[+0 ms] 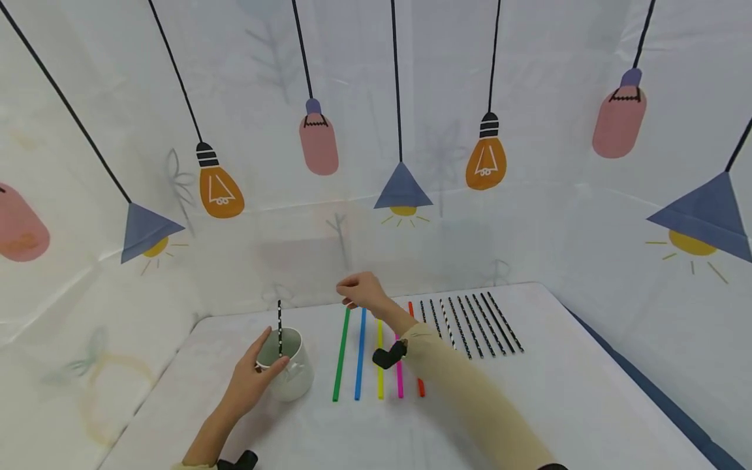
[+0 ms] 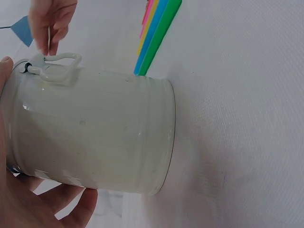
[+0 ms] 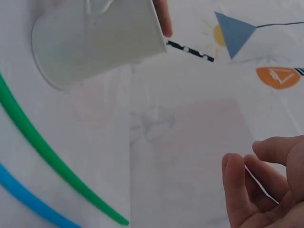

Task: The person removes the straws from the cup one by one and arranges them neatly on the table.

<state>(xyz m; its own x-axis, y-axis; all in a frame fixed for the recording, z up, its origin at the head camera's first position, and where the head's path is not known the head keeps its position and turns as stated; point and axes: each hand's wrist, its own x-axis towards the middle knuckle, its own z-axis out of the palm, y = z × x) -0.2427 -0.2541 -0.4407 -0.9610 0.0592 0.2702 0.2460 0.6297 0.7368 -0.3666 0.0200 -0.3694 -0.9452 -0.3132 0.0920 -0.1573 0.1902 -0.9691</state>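
My left hand [image 1: 249, 377] holds a white mug [image 1: 298, 377] upright on the table, thumb on one side of the rim and fingers on the other. A black straw with white spots [image 1: 279, 323] stands inside the mug, its top above the rim. Beyond the coloured straws, my right hand [image 1: 363, 290] is raised with bent fingers. The right wrist view shows its thumb apart from the fingers and nothing held. Nearest to it are a green straw [image 1: 341, 358] and a blue straw [image 1: 360, 359]. In the left wrist view the mug's handle [image 2: 61, 66] shows.
Yellow [image 1: 380, 386], pink [image 1: 400, 386] and red straws [image 1: 420, 388] lie alongside, partly hidden by my right arm. Several black-and-white patterned straws [image 1: 460, 328] are lined up farther right. A white sheet with printed lamps [image 1: 403, 189] hangs behind the white table [image 1: 558, 391].
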